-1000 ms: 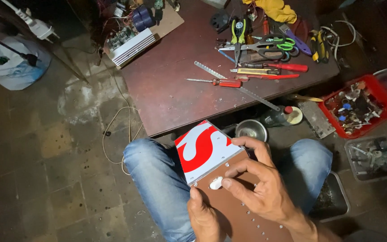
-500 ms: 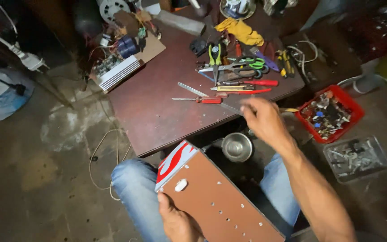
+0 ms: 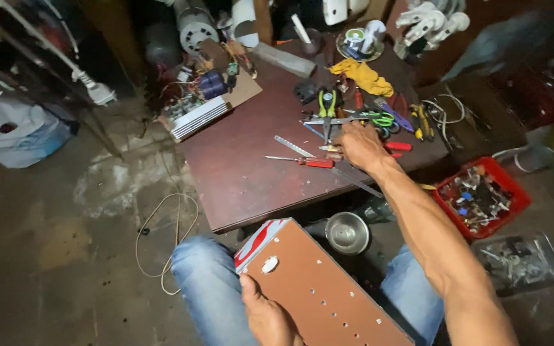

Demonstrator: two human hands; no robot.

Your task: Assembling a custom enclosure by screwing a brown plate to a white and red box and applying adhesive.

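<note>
On my lap lies a long brown board [image 3: 325,291] with several small holes, a white oval piece near its far end and a red-and-white face on its end. My left hand [image 3: 267,317] grips its left edge. My right hand [image 3: 360,146] reaches out over the dark red low table [image 3: 245,179] and rests on a heap of hand tools: pliers with green handles [image 3: 326,106], a red-handled screwdriver [image 3: 306,161] and a metal ruler [image 3: 293,146]. Whether its fingers close on a tool is hidden.
A small steel bowl [image 3: 347,232] sits on the floor between my knees. A red tray of small parts [image 3: 479,197] and a clear box [image 3: 520,263] lie at right. A circuit board with heat sink [image 3: 197,115] sits on the table's left corner. A cable [image 3: 168,237] loops on the floor.
My right hand left the board and stretched forward to the tools on the table. The view tilted up toward the table. My left hand keeps holding the board.
</note>
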